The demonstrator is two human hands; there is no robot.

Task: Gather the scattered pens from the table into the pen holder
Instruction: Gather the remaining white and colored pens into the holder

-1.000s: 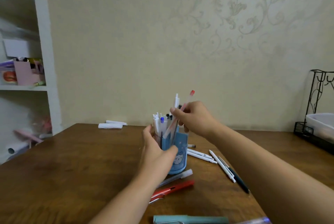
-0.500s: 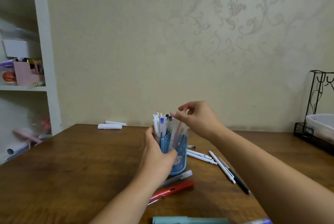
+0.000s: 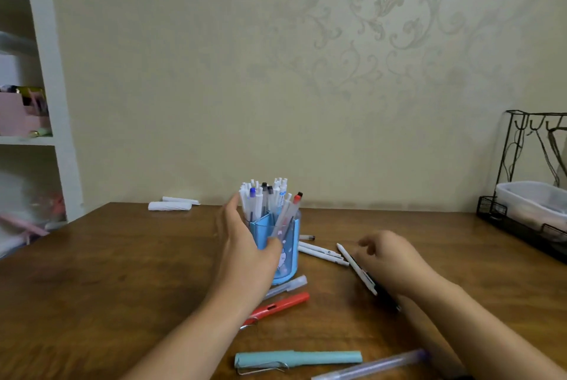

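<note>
The red-tipped pen (image 3: 291, 207) I was lowering a moment ago now stands in the pen holder (image 3: 283, 244), which my left hand (image 3: 245, 244) still steadies, fingers curved round it. My right hand (image 3: 389, 260) has dropped, loosely curled and empty, onto the white pen (image 3: 352, 263) on the tabletop (image 3: 122, 272), likely the next pickup.

A room in a home, likely a study corner. Beige wallpaper (image 3: 337, 57) with a faint floral scroll pattern fills twelve o'clock behind a wooden table (image 3: 107, 272). At nine o'clock stands a white shelving unit (image 3: 52, 103) with pink boxes; at three o'clock, a black wire rack (image 3: 521, 195) holds a plastic tub.
</note>
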